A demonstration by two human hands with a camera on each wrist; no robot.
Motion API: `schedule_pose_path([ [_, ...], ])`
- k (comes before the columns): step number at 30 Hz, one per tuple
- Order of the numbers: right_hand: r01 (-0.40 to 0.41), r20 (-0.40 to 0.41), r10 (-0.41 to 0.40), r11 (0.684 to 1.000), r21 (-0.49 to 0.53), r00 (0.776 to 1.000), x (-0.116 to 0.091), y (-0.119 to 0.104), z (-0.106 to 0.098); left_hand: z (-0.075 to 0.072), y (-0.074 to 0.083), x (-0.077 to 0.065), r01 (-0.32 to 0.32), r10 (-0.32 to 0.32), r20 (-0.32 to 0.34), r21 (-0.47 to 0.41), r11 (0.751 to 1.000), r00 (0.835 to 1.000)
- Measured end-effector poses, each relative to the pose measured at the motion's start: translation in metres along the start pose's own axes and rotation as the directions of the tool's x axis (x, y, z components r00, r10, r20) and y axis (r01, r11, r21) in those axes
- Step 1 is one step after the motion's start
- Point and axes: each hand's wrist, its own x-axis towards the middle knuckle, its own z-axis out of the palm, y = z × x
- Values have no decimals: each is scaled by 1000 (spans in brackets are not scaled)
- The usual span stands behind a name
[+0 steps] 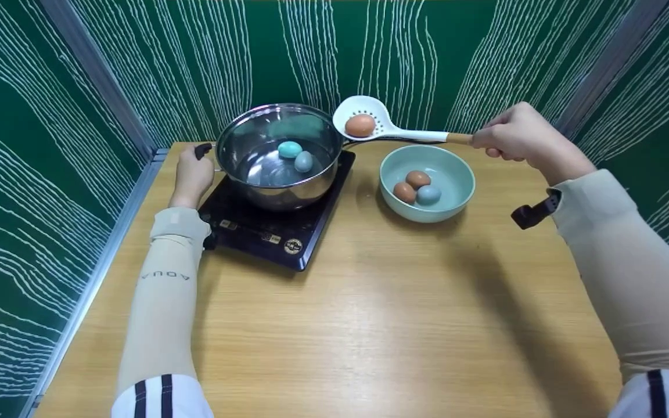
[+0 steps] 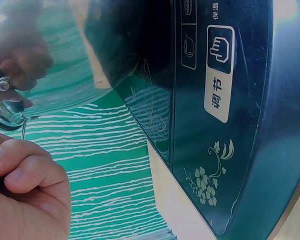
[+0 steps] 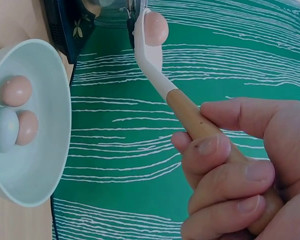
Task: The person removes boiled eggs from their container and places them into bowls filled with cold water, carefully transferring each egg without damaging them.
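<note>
The right hand (image 1: pixel 523 136) has its fingers curled round the wooden handle (image 1: pixel 459 138) of a white slotted spoon (image 1: pixel 418 134), with the thumb laid along the wood. In the head view the spoon reaches out from that hand toward nine o'clock, its head carrying one brown egg (image 1: pixel 360 125) at the pot's two to three o'clock edge; whether spoon and rim touch, I cannot tell. At eight o'clock from the hand, a pale green bowl (image 1: pixel 427 215) stands on the wooden table (image 1: pixel 404 325), holding two more brown eggs (image 1: pixel 418 179) and a pale blue egg (image 1: pixel 428 194), grouped toward its seven o'clock side. The left hand (image 1: pixel 191 174) is closed round the black side handle (image 1: pixel 202 151) at the nine o'clock side of the steel pot (image 1: pixel 288 197). Inside the pot lie a turquoise egg (image 1: pixel 290 150) and, just beside it at four o'clock, a blue-grey egg (image 1: pixel 304 162). The pot sits upright on a black cooktop (image 1: pixel 253 232), whose front corner points toward six o'clock. Farther out, at twelve o'clock, stands a green wall (image 1: pixel 456 35) with wavy white lines.
</note>
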Motion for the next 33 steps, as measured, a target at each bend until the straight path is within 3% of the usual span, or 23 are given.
schedule_pose_path([
  [14,-32,-45,32,999,0,998,-15,34,-14,1,0,0,-22,22,-13,-2,1000,1000],
  [33,-55,-61,57,998,35,996,-14,79,-4,1,-2,0,-31,31,-14,6,1000,999],
])
